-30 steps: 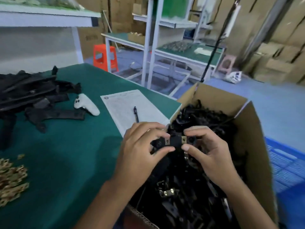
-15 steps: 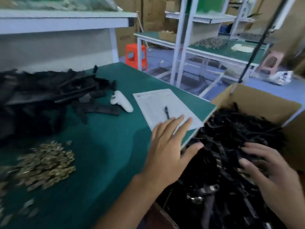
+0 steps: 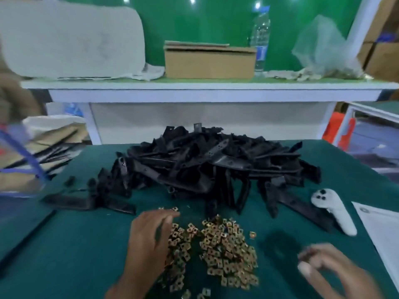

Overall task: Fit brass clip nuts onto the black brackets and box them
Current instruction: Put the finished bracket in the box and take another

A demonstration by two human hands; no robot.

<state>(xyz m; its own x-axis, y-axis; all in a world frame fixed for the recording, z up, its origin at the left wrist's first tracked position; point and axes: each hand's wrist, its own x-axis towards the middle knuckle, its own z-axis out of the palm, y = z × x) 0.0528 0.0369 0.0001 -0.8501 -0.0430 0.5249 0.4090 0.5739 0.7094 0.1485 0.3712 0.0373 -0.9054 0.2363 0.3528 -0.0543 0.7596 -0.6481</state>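
Our left hand, fingers curled, touches the brass clip nuts; our blurred right hand hovers spread over bare green mat, near the bracket pile.

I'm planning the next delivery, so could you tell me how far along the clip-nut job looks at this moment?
Done: nothing finished shows in this view, and no packing box is in sight. In hand: the left hand reaches into the pile of brass clip nuts; the right hand is blurred, apparently empty. Left: a large heap of black brackets on the green table, with no nuts visible on them.
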